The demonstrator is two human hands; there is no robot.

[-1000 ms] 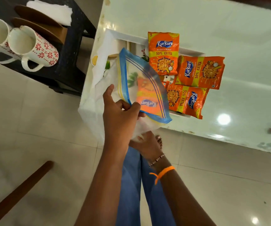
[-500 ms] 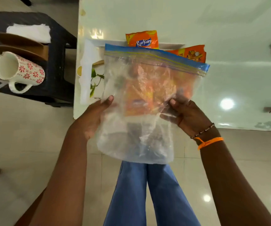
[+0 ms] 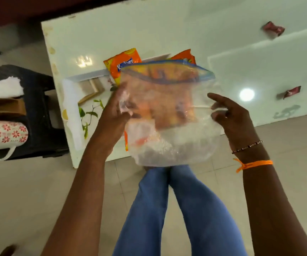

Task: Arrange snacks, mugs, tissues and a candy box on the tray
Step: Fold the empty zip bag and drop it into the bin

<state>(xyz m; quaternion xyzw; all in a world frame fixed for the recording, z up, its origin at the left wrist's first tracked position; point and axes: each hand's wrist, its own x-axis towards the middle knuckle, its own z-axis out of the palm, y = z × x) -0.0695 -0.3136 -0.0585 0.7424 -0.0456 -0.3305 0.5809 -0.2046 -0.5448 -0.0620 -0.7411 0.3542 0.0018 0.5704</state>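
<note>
Blurring from motion hides most detail. Clear zip bag covers most of the tray and its orange snack packets; only "Ku" is readable. Bag mouth faces away, zip strip running left-right. Left hand pinches the bag's left edge; right hand, fingers loosely spread, touches its right edge. Mug on the side stool, cut off.

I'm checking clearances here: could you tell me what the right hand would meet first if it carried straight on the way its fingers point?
The right hand points left, so it would probably meet the clear zip bag first, its fingertips already at the bag's right edge. Depth is hard to judge.
</note>
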